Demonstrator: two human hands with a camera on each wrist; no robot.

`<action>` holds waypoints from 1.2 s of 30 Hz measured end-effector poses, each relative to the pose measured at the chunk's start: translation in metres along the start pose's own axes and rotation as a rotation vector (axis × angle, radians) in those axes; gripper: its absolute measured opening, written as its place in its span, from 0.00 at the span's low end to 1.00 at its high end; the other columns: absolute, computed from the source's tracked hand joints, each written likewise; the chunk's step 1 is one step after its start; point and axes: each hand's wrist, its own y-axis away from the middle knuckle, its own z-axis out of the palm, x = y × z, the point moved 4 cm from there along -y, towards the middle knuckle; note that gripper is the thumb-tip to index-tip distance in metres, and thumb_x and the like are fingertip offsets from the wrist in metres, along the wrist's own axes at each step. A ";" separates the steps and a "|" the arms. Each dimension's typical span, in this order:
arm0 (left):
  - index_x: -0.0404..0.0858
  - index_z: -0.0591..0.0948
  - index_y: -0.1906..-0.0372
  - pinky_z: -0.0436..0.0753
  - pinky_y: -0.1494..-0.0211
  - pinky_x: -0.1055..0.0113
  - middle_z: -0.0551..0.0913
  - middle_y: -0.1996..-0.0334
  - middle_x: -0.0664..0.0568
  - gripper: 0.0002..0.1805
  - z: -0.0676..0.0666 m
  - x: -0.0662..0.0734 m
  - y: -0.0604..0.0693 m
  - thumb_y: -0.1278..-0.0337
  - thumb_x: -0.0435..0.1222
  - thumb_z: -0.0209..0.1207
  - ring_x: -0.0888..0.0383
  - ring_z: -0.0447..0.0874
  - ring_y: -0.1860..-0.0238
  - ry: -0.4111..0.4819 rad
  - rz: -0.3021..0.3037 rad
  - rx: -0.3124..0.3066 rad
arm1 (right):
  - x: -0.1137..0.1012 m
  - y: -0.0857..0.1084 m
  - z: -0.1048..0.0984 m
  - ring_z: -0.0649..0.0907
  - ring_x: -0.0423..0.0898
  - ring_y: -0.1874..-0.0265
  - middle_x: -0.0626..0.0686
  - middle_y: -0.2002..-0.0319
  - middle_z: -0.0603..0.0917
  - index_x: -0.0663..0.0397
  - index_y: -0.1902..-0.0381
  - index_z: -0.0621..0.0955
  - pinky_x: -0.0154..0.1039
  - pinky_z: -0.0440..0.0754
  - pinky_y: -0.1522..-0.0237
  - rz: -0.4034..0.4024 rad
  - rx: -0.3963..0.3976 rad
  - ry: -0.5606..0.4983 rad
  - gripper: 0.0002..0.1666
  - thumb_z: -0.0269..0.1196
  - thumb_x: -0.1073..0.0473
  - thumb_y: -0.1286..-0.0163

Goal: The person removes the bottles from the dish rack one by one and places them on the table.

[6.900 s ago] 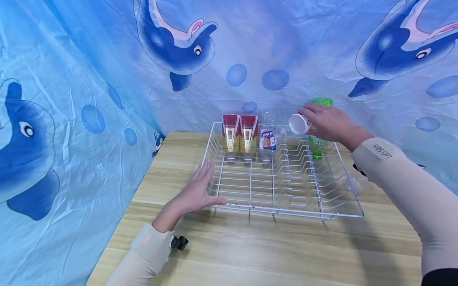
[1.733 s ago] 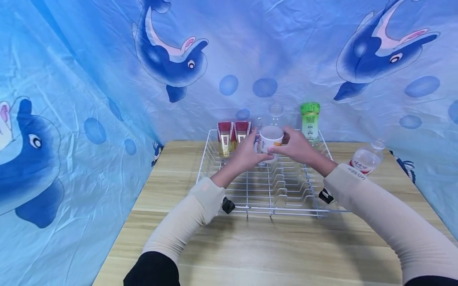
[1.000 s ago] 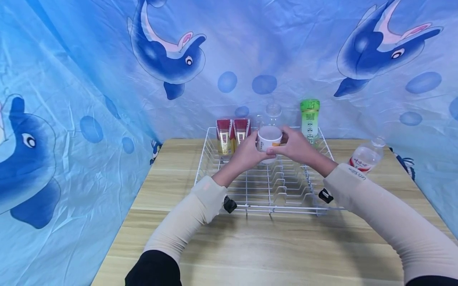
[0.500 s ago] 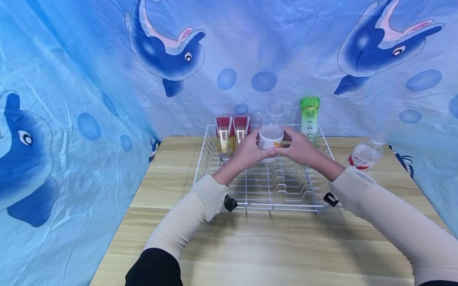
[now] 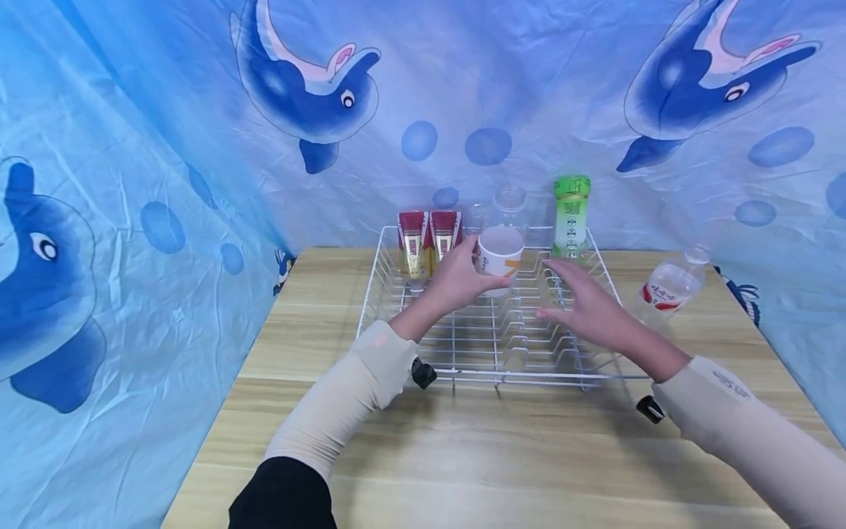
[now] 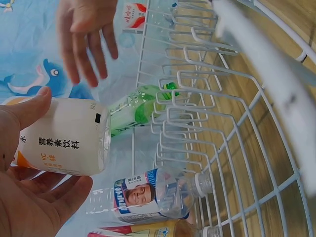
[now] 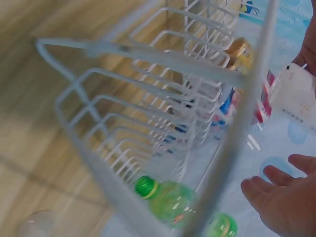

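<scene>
In the head view, my left hand (image 5: 457,278) grips a clear plastic bottle with a white label (image 5: 499,258), holding it upright over the white wire rack (image 5: 453,375). The left wrist view shows my thumb and fingers round the white label (image 6: 61,133). My right hand (image 5: 588,305) is off the bottle, to its right above the rack, fingers extended. Nothing is in it. Behind the held bottle, a clear bottle with a face on its label (image 6: 138,195) stands neck down in the rack.
Two red and gold bottles (image 5: 413,246) (image 5: 446,234) stand at the rack's back left. A green bottle (image 5: 571,217) leans at its back right. Outside the rack, on the right, is a clear bottle with a red label (image 5: 673,283). A patterned blue sheet (image 5: 370,184) hangs behind the table (image 5: 423,448).
Earlier my right hand held the bottle alone, then both hands held it over the rack. Now my right hand has let go and moved right and nearer; my left hand keeps hold.
</scene>
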 end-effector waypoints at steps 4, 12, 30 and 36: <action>0.39 0.69 0.30 0.82 0.46 0.56 0.81 0.43 0.49 0.49 -0.005 -0.001 0.003 0.58 0.48 0.80 0.53 0.80 0.46 0.031 -0.010 0.015 | 0.010 0.019 -0.003 0.59 0.69 0.27 0.65 0.23 0.57 0.60 0.22 0.60 0.73 0.60 0.34 -0.022 0.070 0.083 0.55 0.72 0.43 0.36; 0.40 0.69 0.30 0.81 0.44 0.56 0.81 0.44 0.50 0.49 -0.015 -0.008 0.005 0.58 0.47 0.80 0.53 0.79 0.46 0.050 -0.025 0.026 | 0.039 0.048 -0.002 0.59 0.72 0.28 0.69 0.24 0.55 0.61 0.23 0.61 0.77 0.61 0.39 -0.018 0.112 0.109 0.53 0.72 0.45 0.36; 0.39 0.70 0.32 0.82 0.44 0.52 0.80 0.45 0.48 0.45 -0.036 -0.032 0.017 0.55 0.47 0.78 0.51 0.79 0.46 0.057 -0.060 0.077 | 0.068 0.074 0.010 0.54 0.78 0.29 0.70 0.22 0.44 0.58 0.21 0.57 0.82 0.57 0.41 0.115 0.019 0.065 0.52 0.66 0.42 0.31; 0.39 0.69 0.31 0.81 0.43 0.52 0.80 0.45 0.48 0.45 -0.048 -0.041 0.021 0.54 0.46 0.78 0.51 0.79 0.46 0.059 -0.071 0.090 | 0.071 0.078 0.010 0.53 0.81 0.30 0.72 0.22 0.42 0.58 0.20 0.56 0.83 0.56 0.43 0.106 0.016 0.045 0.50 0.65 0.44 0.29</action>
